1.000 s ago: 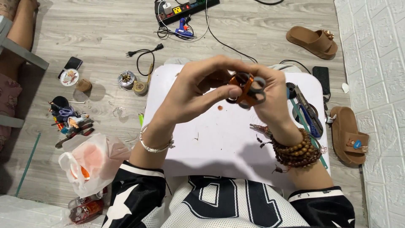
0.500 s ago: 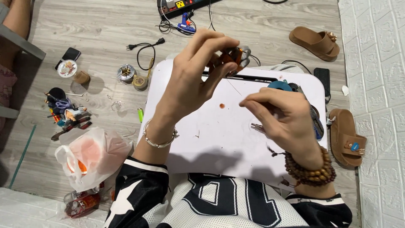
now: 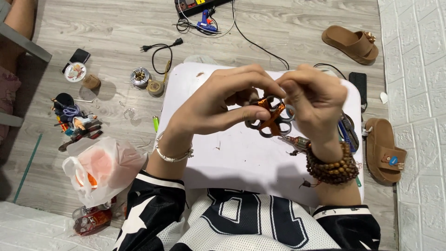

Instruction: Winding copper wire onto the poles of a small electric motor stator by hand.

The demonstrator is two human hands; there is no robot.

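Observation:
My left hand (image 3: 218, 104) and my right hand (image 3: 316, 100) meet above a small white table (image 3: 241, 162). Between their fingertips they hold a small craft piece (image 3: 272, 120) made of several grey metal rings joined by orange-brown wire or strips. The left thumb and forefinger pinch its left side; the right fingers close over its upper right. A silver bangle circles my left wrist, and brown wooden bead bracelets (image 3: 332, 167) wrap my right wrist. Pliers and tools (image 3: 346, 132) lie on the table under my right hand, partly hidden.
A plastic bag (image 3: 100, 169) and scattered small tools (image 3: 74, 123) lie on the wooden floor at left, with tape rolls (image 3: 147, 81) and a plug cable. A blue glue gun (image 3: 204, 21) sits at the top. Brown sandals (image 3: 350, 44) (image 3: 383, 151) lie at right by a white wall.
My right hand has risen from the table back to the ring piece, and both hands now grip it together nearer the table's middle.

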